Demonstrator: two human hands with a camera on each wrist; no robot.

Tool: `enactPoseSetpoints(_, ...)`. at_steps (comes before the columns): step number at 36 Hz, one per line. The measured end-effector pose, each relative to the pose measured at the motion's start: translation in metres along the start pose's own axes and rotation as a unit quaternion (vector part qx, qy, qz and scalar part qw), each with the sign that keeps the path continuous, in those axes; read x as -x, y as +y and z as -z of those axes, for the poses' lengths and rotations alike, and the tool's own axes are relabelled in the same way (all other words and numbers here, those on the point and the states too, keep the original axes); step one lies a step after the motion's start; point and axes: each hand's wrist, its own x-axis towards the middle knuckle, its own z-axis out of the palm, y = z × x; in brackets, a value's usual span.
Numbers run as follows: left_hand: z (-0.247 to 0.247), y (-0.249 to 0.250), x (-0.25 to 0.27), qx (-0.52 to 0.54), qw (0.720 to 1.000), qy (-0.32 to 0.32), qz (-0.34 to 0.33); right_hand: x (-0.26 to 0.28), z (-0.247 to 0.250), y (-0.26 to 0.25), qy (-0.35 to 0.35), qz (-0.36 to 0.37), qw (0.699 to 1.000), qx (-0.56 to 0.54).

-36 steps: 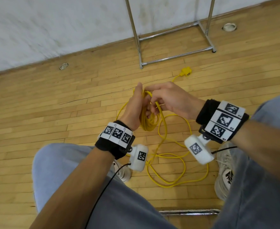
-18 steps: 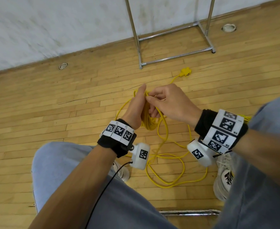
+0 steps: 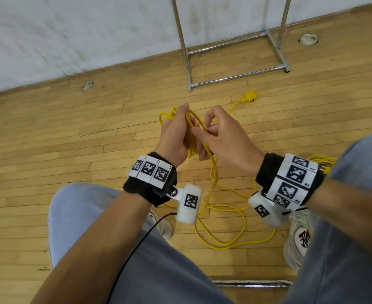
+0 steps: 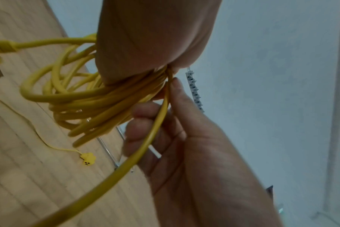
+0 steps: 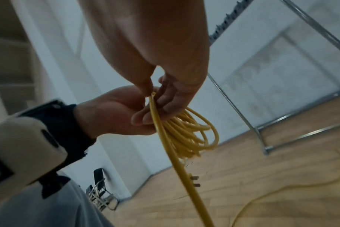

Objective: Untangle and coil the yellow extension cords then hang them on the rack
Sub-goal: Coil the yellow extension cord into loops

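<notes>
**Coil in left hand, strand pinched by right**

Left hand point(image 3: 176, 137) is wrapping its grip around a bundle of yellow cord loops point(image 4: 99, 101), held above the wood floor point(image 3: 60, 150). Right hand point(image 3: 226, 139) is pinching a single strand point(image 5: 159, 122) just beside the coil. Loose cord point(image 3: 229, 220) is lying between the shoes, trailing to a yellow socket end point(image 3: 249, 97) near the rack base point(image 3: 235, 76). Open floor is lying to the left; a second yellow bundle point(image 3: 322, 160) is showing at the right knee.
</notes>
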Motion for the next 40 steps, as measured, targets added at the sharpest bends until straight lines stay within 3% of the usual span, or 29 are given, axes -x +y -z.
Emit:
enactPoseSetpoints(5, 0.002, 0.017, 0.003, 0.126, 0.992, 0.018, -0.018, -0.002, -0.007, 0.001, -0.058, -0.044, 0.996, -0.051)
enactPoseSetpoints(11, 0.013, 0.043, -0.001, 0.227, 0.973, 0.037, -0.025, -0.002, -0.013, 0.007, -0.147, -0.027, 0.988, -0.04)
enactPoseSetpoints(16, 0.023, 0.065, 0.002, 0.309, 0.951, -0.021, -0.004, -0.009, -0.013, 0.01, -0.208, -0.032, 0.978, -0.019)
enactPoseSetpoints(19, 0.027, 0.073, 0.007, 0.333, 0.939, -0.088, -0.005, -0.015, -0.013, 0.013, -0.238, -0.028, 0.969, 0.053)
enactPoseSetpoints(23, 0.034, 0.081, 0.011, 0.299, 0.941, -0.158, -0.014, -0.024, -0.003, 0.019, -0.283, -0.04, 0.949, 0.132)
enactPoseSetpoints(32, 0.071, 0.091, 0.019, 0.103, 0.953, -0.276, -0.062, -0.054, 0.03, 0.049, -0.256, -0.064, 0.905, 0.335)
enactPoseSetpoints(40, 0.073, 0.064, 0.029, -0.029, 0.966, -0.255, -0.024, -0.064, 0.037, 0.054, -0.199, -0.062, 0.9, 0.382)
